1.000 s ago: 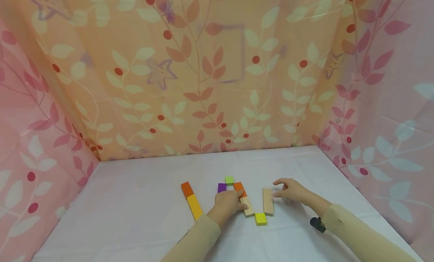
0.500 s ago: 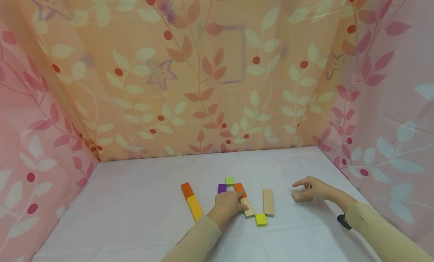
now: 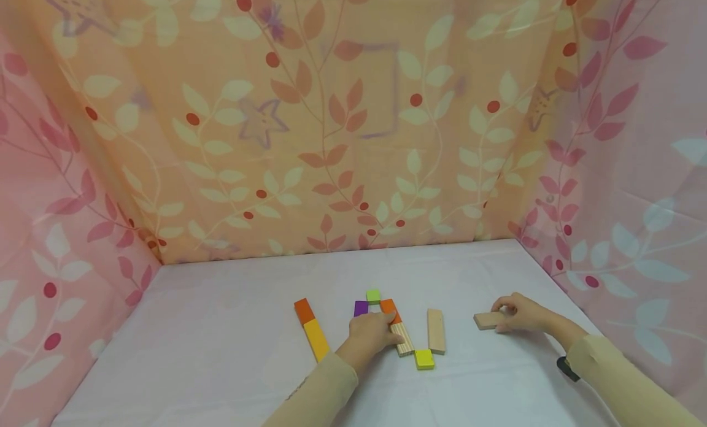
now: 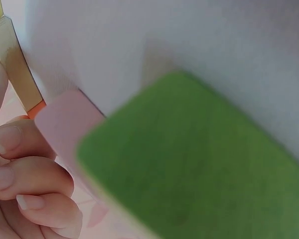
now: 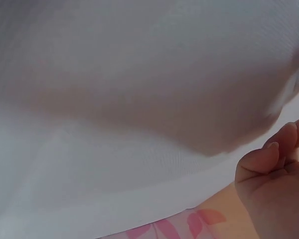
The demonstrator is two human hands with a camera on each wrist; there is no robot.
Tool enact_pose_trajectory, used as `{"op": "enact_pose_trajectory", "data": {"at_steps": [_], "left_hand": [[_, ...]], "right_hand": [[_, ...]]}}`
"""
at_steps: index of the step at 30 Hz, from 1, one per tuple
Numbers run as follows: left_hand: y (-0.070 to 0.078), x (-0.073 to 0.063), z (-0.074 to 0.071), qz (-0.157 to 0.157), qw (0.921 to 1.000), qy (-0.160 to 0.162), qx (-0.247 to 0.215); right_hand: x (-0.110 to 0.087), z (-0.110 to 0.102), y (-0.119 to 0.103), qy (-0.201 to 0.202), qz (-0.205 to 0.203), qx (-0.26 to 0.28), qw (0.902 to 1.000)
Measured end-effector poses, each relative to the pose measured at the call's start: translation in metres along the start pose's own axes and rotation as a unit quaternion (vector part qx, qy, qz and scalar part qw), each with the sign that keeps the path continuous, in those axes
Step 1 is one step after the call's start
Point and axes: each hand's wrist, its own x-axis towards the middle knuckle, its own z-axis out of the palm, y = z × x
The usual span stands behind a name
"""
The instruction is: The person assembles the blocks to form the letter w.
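Observation:
In the head view, my left hand [image 3: 369,335] rests against a short row made of an orange block [image 3: 389,308] and a striped wooden block [image 3: 404,341], thumb and index tips touching them. Its other fingers are loosely bent in the left wrist view, beside a pink block [image 4: 67,117] and a green block [image 4: 199,159]; the head view hides both behind the hand. Farther right, my right hand [image 3: 521,313] pinches the end of a plain wooden block [image 3: 487,320] lying on the table, thumb on the near side and index finger on the far side.
A plain upright-lying wooden block [image 3: 436,332] touches a yellow square block [image 3: 424,359] at its near end. Lime [image 3: 373,297] and purple [image 3: 361,308] blocks adjoin the row. Dark orange [image 3: 304,311] and amber [image 3: 316,340] blocks lie left. Patterned cloth [image 3: 353,138] walls enclose the white table [image 3: 221,329].
My right hand has moved right, away from the plain block beside the yellow square, and has taken hold of another wooden block. The left hand stays where it was.

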Motion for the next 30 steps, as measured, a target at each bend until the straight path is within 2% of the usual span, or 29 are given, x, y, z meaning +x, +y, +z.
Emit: {"op": "enact_pose_trajectory", "data": {"at_steps": [7, 14, 20, 30], "left_hand": [[0.000, 0.001, -0.001, -0.005, 1.0000, -0.008, 0.003], [0.000, -0.002, -0.002, 0.000, 1.0000, -0.001, 0.003], [0.001, -0.003, -0.001, 0.003, 1.0000, 0.006, 0.001], [0.000, -0.001, 0.000, 0.001, 1.0000, 0.004, -0.001]], "right_hand": [[0.009, 0.003, -0.014, 0.015, -0.005, 0.040, 0.9991], [0.027, 0.012, -0.029, 0.033, 0.001, 0.072, 0.9969], [0.043, 0.016, -0.039, 0.035, 0.007, 0.066, 0.9971], [0.067, 0.015, -0.045, -0.005, -0.052, 0.017, 0.9985]]}}
